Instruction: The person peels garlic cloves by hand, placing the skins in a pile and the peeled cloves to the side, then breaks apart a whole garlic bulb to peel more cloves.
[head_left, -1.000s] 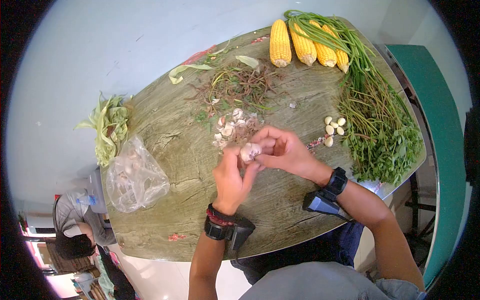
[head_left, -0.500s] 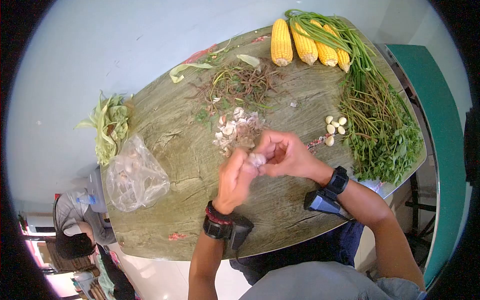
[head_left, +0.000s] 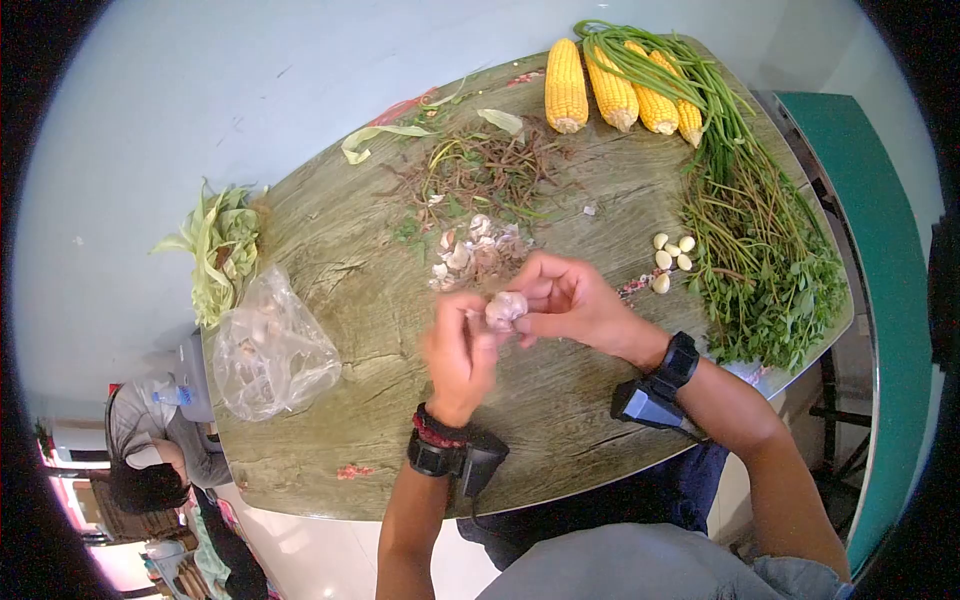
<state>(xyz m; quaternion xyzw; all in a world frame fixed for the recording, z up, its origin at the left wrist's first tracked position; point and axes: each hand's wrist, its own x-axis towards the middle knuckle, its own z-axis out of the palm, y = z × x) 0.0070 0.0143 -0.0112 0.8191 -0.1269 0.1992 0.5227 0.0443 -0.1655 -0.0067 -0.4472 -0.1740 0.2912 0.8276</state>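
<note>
Garlic bulb (head_left: 505,307) held between both hands above the counter (head_left: 560,400), mid-counter, just in front of a heap of papery garlic skins (head_left: 475,255). Right hand (head_left: 575,305) fingers curled round the bulb from the right, pinching it. Left hand (head_left: 460,355) fingers closed against the bulb's left and lower side; slightly blurred. Black wrist devices on both wrists. Peeled cloves (head_left: 668,255) lie in a small cluster right of the hands, apart from them, next to a big bunch of leafy greens (head_left: 765,260). Four corn cobs (head_left: 620,92) at the far edge. Dry stem trimmings (head_left: 485,170) beyond the skins. Clear plastic bag (head_left: 270,350) at left, corn husks (head_left: 220,250) beside it over the counter edge.
</note>
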